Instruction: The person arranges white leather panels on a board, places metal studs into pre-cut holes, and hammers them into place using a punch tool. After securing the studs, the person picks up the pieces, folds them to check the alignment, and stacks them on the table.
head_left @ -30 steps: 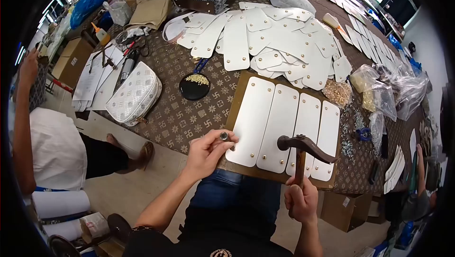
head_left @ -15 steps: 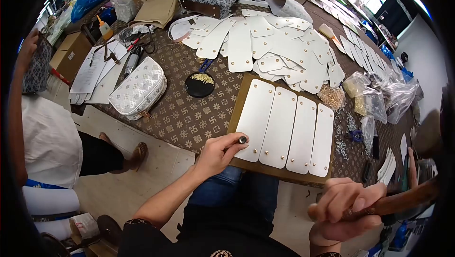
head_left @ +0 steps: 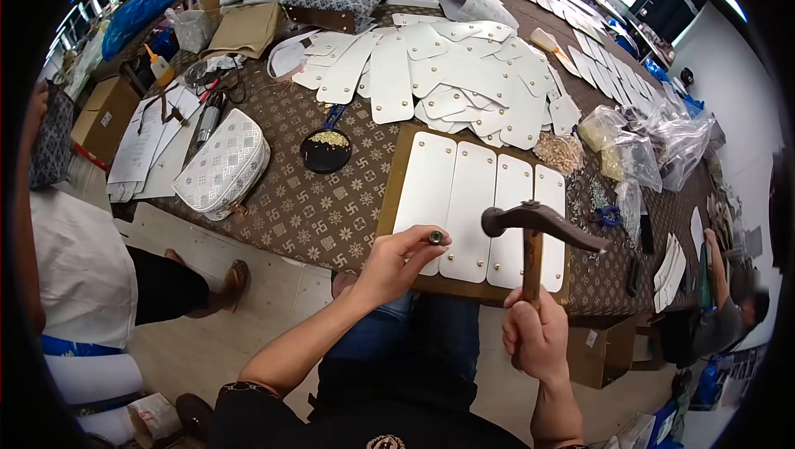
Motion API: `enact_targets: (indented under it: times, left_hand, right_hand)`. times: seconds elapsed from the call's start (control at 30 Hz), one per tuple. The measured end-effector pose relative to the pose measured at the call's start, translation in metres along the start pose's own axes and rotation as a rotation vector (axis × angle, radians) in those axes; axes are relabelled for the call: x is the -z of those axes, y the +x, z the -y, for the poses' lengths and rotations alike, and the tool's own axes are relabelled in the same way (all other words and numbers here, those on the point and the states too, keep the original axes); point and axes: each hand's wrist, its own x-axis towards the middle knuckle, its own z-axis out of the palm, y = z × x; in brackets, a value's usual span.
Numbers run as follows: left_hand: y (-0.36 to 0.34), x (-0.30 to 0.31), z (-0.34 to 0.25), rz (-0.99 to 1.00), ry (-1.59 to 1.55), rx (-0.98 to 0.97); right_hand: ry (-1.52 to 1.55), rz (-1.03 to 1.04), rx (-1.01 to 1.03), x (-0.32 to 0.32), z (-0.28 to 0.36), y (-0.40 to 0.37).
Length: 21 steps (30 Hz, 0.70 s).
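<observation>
My left hand (head_left: 389,267) pinches a short metal rivet setter (head_left: 435,237), its round end facing up, over the lower part of the leftmost white panel (head_left: 424,180). My right hand (head_left: 537,329) grips the wooden handle of a hammer (head_left: 546,219). The hammer's dark head is raised above the panels on the right. Several white rounded panels with small gold rivets lie side by side on a brown board (head_left: 399,180). The left hand hides the bottom end of the leftmost panel.
Behind the board is a heap of riveted white panels (head_left: 464,76). A black dish of gold rivets (head_left: 325,152) and a patterned pouch (head_left: 222,163) lie left. Plastic bags (head_left: 646,151) and a pile of small rivets (head_left: 557,152) are right. A person in white (head_left: 79,258) stands left.
My right hand has swung the hammer from the lower right edge inward and up, so its head now shows over the panels. The view has shifted slightly; the left hand still holds the setter.
</observation>
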Motion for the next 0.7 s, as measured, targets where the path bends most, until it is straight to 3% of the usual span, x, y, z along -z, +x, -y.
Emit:
enact_targets:
  times: [0.13, 0.17, 0.23, 0.3, 0.33, 0.4, 0.43, 0.47, 0.53, 0.63, 0.7]
  left_hand:
    - [0.001, -0.005, 0.002, 0.028, 0.08, -0.003]
    - [0.0, -0.005, 0.003, 0.035, 0.08, 0.0]
    - [-0.001, -0.005, 0.008, 0.041, 0.039, -0.014]
    - [-0.001, -0.006, 0.008, 0.049, 0.051, -0.009]
    - [-0.002, -0.006, 0.008, 0.05, 0.067, -0.008]
    - [-0.002, -0.005, 0.007, 0.051, 0.084, -0.034]
    - [-0.002, -0.006, 0.006, 0.043, 0.103, -0.061]
    - [-0.007, -0.005, 0.002, 0.043, 0.108, -0.06]
    - [0.0, -0.003, -0.004, 0.071, 0.104, 0.025]
    - [0.001, -0.01, -0.003, 0.086, 0.071, 0.031]
    - [0.01, -0.02, -0.009, 0.081, -0.01, 0.002]
  right_hand:
    - [-0.151, 0.107, -0.047, 0.002, 0.019, -0.005]
    - [-0.18, 0.1, 0.029, 0.006, 0.031, -0.01]
    - [-0.144, -0.064, 0.283, 0.009, 0.057, -0.025]
    - [0.371, -0.012, 0.649, 0.005, 0.071, -0.024]
    - [0.398, -0.15, 0.942, -0.012, 0.066, -0.014]
    - [-0.048, 0.067, 0.621, 0.0, 0.029, -0.003]
    - [-0.437, 0.069, 0.268, -0.006, 0.029, 0.0]
    - [-0.432, 0.07, 0.269, -0.007, 0.019, -0.002]
    - [-0.369, 0.093, 0.013, -0.005, 0.003, 0.001]
    - [0.07, -0.059, 0.005, 0.001, -0.004, -0.015]
    - [0.09, -0.084, 0.02, 0.005, -0.006, -0.018]
